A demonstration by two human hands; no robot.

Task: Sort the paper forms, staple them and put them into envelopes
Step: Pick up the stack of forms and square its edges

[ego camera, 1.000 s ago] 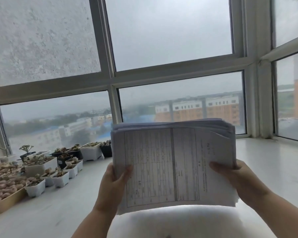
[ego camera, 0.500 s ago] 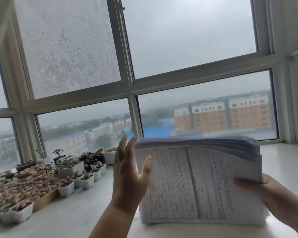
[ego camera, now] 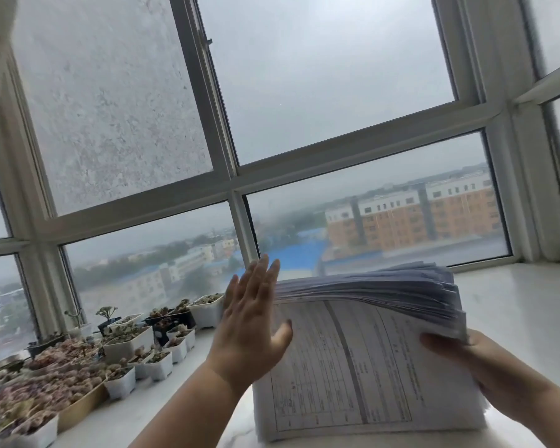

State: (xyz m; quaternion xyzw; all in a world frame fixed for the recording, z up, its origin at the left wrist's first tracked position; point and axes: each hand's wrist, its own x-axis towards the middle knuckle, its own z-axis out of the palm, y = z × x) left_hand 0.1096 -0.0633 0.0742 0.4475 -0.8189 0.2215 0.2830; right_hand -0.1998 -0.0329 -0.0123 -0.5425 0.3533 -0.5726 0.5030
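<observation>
Left hand (ego camera: 251, 331) now off stack (ego camera: 362, 360), fingers straight, flat against left edge, holding nothing. Right hand (ego camera: 485, 367) grips right edge, thumb on top. Stack stands on edge, centre-right on sill (ego camera: 530, 302). Judgement: squaring edges before sorting.
</observation>
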